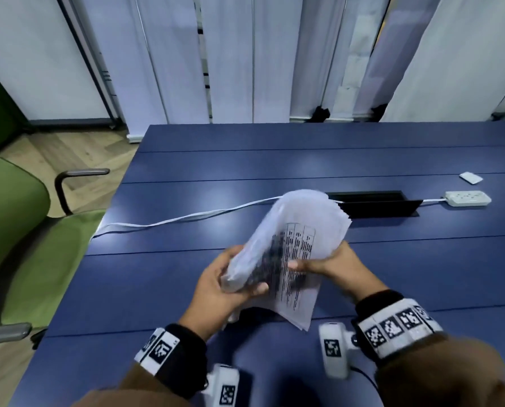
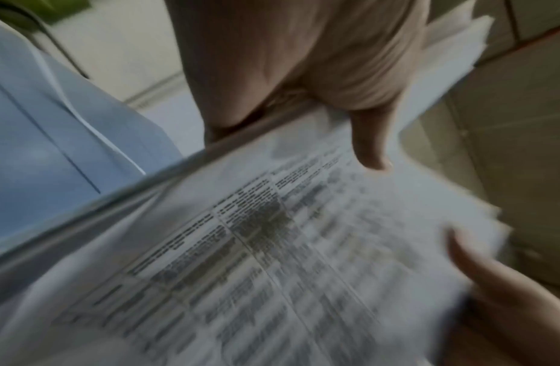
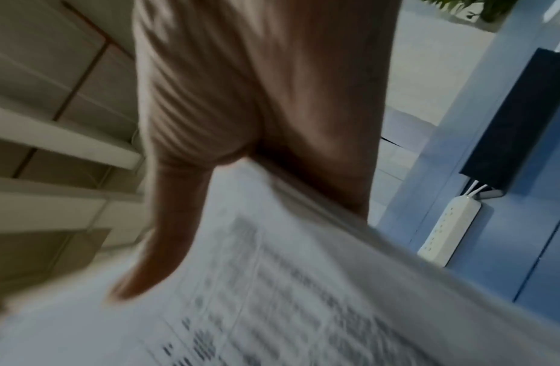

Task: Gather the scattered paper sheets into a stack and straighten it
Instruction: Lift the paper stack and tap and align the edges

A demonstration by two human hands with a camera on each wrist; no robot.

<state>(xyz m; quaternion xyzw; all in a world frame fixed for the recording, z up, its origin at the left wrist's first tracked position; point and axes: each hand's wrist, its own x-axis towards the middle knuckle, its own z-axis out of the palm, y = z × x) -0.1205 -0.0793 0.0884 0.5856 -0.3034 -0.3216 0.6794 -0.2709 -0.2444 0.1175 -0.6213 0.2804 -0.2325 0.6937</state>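
A thick stack of white printed paper sheets (image 1: pixel 301 230) is held bent and tilted above the blue table (image 1: pixel 421 274). Its printed face, with a table of text, is turned towards me. My left hand (image 1: pixel 224 286) grips the stack's left edge, thumb on the printed face. My right hand (image 1: pixel 324 264) grips the right edge, its thumb also across the print. In the blurred left wrist view the sheets (image 2: pixel 272 247) fill the frame under my left thumb (image 2: pixel 371 148). The right wrist view shows the sheets (image 3: pixel 288 284) with my right thumb (image 3: pixel 156 247) on them.
A white power strip (image 1: pixel 467 198) lies at the right, its white cable (image 1: pixel 186 215) running left across the table. A black cable hatch (image 1: pixel 374 202) sits behind the stack. A small white item (image 1: pixel 470 177) lies further back. A green chair (image 1: pixel 16 230) stands at the left.
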